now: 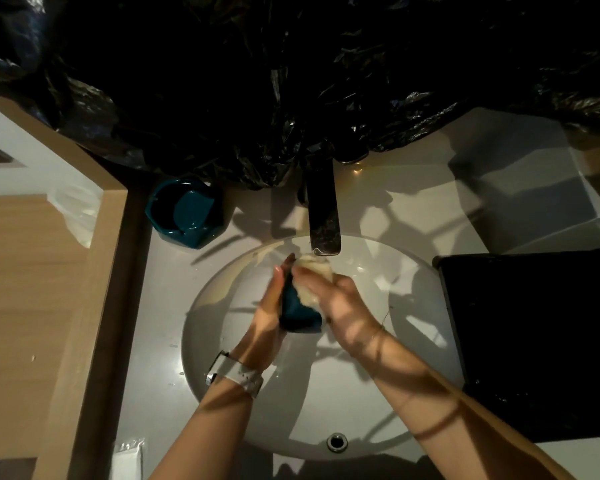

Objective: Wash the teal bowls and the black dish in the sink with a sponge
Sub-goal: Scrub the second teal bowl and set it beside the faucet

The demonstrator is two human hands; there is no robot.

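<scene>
L hand [269,306] grips teal bowl [297,311].

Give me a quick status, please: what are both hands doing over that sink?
Left hand grips teal bowl over sink. Right hand presses sponge on it, below tap. Second teal bowl waits on counter. Nothing in the way.

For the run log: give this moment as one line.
left hand: holds small teal bowl | right hand: scrubs with pale sponge | place: over white sink, under faucet
</scene>
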